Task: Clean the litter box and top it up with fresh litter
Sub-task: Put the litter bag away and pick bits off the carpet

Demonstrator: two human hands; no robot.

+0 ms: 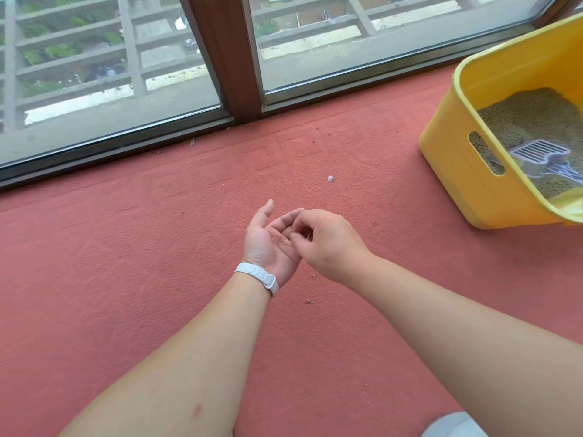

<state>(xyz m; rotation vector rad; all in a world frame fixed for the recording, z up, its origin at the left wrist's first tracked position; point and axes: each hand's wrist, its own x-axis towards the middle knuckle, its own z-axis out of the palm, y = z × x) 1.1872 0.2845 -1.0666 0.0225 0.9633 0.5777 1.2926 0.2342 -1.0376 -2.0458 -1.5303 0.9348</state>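
We see our cupped left hand (268, 244) palm-up, fingers loosely curled; our right hand (325, 244) pinches fingertips into it, contents unclear. The yellow litter box (467, 184) with scoop (539, 156) sits far right on red carpet (126, 263).

No writing, label, brand, number or sign can be read anywhere in this view.

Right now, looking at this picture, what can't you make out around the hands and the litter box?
- Head view: the litter box is cut off by the right edge, so its far side is unseen.
- The scoop handle runs out of frame.
- The right hand covers the left hand palm; anything pinched there is too small to tell.
- Specks on the carpet are too small to identify.
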